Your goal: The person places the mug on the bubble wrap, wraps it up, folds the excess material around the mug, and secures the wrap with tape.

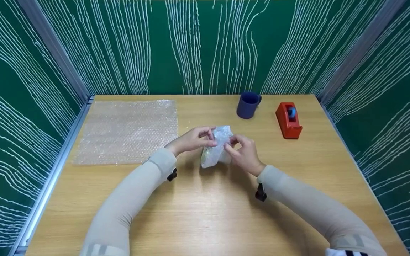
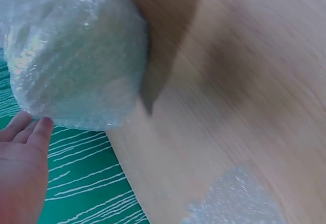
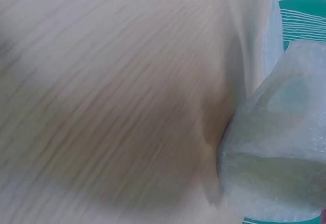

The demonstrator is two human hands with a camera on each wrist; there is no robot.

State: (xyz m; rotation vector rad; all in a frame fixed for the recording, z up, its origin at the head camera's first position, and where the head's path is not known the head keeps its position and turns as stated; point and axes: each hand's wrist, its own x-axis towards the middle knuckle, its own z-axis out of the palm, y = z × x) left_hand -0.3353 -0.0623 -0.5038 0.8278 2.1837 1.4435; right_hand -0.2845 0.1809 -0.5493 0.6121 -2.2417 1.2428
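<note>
A bundle wrapped in bubble wrap (image 1: 215, 147) stands tilted on the wooden table (image 1: 205, 213), near its middle. My left hand (image 1: 194, 139) pinches the wrap at the bundle's upper left. My right hand (image 1: 242, 151) grips its upper right side, fingers curled on the wrap. What is inside the bundle is hidden. The left wrist view shows the bundle (image 2: 76, 56) close up, with my left hand's palm (image 2: 20, 173) just below it. In the right wrist view the bundle (image 3: 277, 152) fills the lower right corner, and no hand shows.
A flat sheet of bubble wrap (image 1: 128, 129) lies at the table's back left. A dark blue mug (image 1: 247, 105) and a red tape dispenser (image 1: 288, 120) stand at the back right. Green patterned walls enclose the table on three sides.
</note>
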